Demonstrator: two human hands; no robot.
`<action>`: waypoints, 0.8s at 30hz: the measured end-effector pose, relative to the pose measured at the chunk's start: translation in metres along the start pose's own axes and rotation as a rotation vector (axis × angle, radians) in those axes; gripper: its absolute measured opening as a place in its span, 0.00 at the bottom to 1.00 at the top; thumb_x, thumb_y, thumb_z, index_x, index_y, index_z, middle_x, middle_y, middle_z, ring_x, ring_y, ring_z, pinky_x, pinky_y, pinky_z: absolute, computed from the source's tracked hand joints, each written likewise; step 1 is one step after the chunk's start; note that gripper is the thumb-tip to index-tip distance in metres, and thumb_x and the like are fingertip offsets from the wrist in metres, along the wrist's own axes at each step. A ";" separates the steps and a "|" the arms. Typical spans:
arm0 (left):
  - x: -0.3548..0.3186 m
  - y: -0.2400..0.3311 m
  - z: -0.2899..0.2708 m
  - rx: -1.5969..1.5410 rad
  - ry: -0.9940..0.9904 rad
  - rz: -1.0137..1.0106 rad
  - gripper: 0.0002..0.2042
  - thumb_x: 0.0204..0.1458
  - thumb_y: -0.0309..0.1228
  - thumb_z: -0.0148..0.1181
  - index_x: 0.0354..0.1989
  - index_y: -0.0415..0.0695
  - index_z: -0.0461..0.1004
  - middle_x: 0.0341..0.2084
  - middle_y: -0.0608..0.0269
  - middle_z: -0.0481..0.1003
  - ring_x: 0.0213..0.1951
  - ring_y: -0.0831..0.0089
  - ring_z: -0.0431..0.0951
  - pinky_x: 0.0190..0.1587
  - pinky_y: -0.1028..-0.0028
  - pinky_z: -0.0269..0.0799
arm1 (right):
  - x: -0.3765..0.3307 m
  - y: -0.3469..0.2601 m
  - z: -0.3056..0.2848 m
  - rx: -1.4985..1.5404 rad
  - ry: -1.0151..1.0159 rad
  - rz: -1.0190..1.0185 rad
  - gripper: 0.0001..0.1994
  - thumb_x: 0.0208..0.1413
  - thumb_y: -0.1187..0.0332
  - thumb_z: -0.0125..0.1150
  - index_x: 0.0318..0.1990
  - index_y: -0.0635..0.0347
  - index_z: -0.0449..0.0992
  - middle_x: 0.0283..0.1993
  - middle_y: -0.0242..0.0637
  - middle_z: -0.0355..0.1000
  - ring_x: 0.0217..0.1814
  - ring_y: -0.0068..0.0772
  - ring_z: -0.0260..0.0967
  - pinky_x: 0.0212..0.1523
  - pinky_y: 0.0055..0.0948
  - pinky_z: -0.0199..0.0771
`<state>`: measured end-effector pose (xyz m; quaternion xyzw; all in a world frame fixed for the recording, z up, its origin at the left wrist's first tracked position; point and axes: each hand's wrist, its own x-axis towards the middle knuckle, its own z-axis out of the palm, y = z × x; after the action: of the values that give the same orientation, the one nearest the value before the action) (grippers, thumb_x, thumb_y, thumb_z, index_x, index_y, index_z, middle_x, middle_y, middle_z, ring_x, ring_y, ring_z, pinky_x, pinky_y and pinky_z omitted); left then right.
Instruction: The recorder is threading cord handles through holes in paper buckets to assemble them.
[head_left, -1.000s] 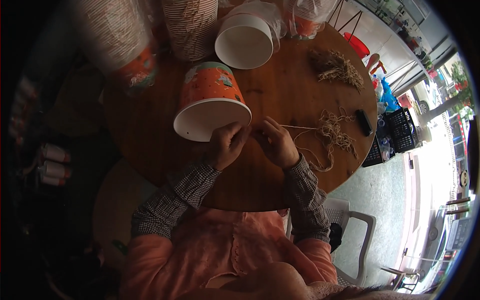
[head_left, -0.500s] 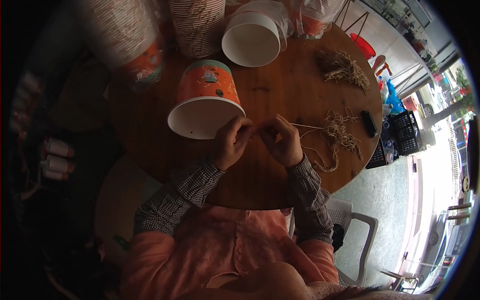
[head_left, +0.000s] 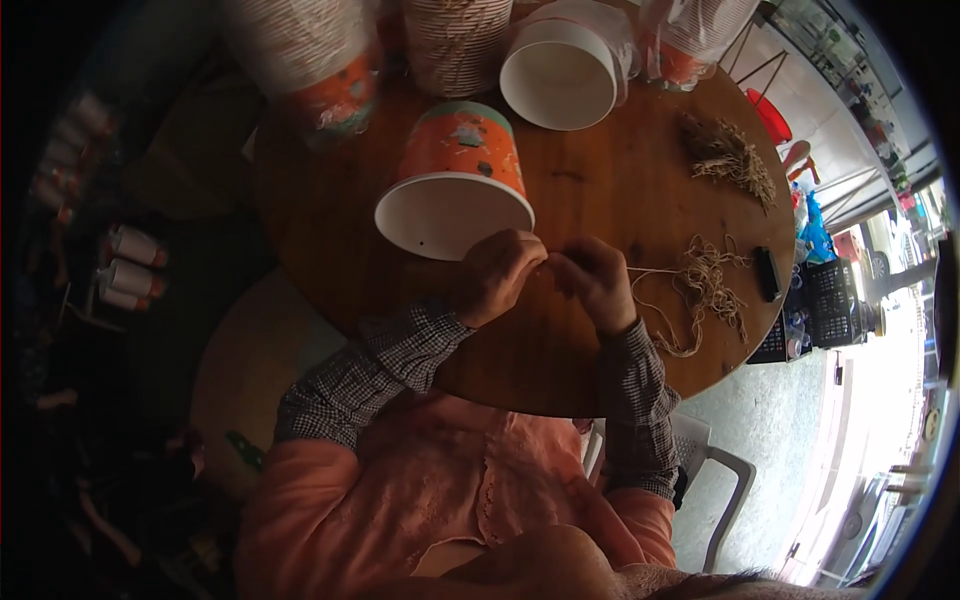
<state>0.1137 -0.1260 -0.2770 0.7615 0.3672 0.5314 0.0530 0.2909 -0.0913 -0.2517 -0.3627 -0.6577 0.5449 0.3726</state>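
At the near edge of a round brown wooden counter (head_left: 600,190), a person in a checked shirt and pink apron works a length of pale brown twine (head_left: 652,272) at the rim of an orange patterned paper bucket with a white inside (head_left: 455,195). The left hand (head_left: 497,277), its grip closed, touches the bucket's rim at about 5 o'clock on the rim; whether it pinches twine cannot be told. The right hand (head_left: 597,283), fingers pressed together, appears to pinch the twine, which trails off toward 3 o'clock into a loose tangle of cut twine pieces (head_left: 708,290).

The bucket lies tipped on its side, mouth toward the person, and shows no cord handle; judging from that, the tying is at an early stage. Farther off at 12 o'clock a plain white paper bucket (head_left: 558,72) lies on its side beside a stack of ribbed paper cups (head_left: 455,40). A second bundle of straw-coloured fibre (head_left: 728,155) waits at 2 o'clock, a small black object (head_left: 767,274) near the counter's right edge.
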 end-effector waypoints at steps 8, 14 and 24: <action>-0.004 -0.009 -0.009 0.126 0.000 0.238 0.12 0.45 0.16 0.58 0.40 0.38 0.71 0.37 0.56 0.74 0.38 0.62 0.76 0.38 0.67 0.72 | 0.000 0.008 -0.006 0.764 -0.305 0.323 0.03 0.56 0.71 0.56 0.34 0.60 0.72 0.23 0.26 0.66 0.20 0.17 0.61 0.21 0.17 0.59; -0.016 0.002 -0.006 0.130 0.113 -0.171 0.19 0.46 0.29 0.66 0.45 0.38 0.67 0.39 0.55 0.73 0.40 0.55 0.75 0.41 0.63 0.72 | 0.004 0.009 -0.013 0.706 0.111 0.093 0.05 0.59 0.68 0.55 0.36 0.59 0.72 0.23 0.26 0.66 0.21 0.18 0.62 0.22 0.18 0.61; -0.002 -0.025 0.009 0.667 -0.041 -0.180 0.20 0.43 0.41 0.68 0.36 0.41 0.67 0.32 0.53 0.72 0.34 0.55 0.74 0.36 0.59 0.70 | 0.003 0.007 0.006 0.556 0.127 -0.006 0.06 0.62 0.67 0.51 0.37 0.58 0.69 0.25 0.28 0.66 0.23 0.18 0.63 0.22 0.18 0.60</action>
<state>0.1084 -0.1064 -0.2936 0.7120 0.5854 0.3599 -0.1446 0.2847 -0.0907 -0.2592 -0.2779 -0.4596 0.6795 0.4998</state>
